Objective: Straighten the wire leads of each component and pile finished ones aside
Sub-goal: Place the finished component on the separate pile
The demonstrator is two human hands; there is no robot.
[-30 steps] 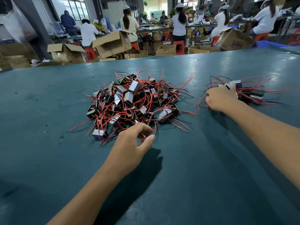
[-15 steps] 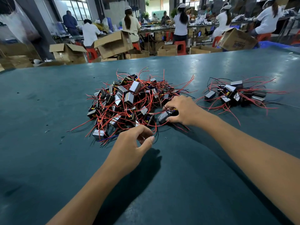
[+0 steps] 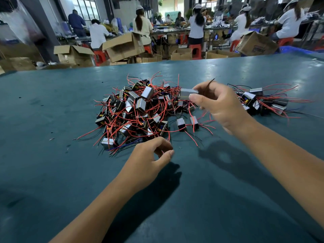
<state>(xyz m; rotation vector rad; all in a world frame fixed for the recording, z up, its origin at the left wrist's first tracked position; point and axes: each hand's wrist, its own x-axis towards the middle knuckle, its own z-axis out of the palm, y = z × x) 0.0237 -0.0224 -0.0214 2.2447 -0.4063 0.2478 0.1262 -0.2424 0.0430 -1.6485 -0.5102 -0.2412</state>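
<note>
Grey component (image 3: 187,94) pinched in right hand (image 3: 221,106), label unreadable

Head-worn view, down over table (image 3: 52,102)

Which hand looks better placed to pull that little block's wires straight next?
The left hand, probably. The right hand already pinches the component above the big pile, while the left rests on the table holding nothing visible.
</note>
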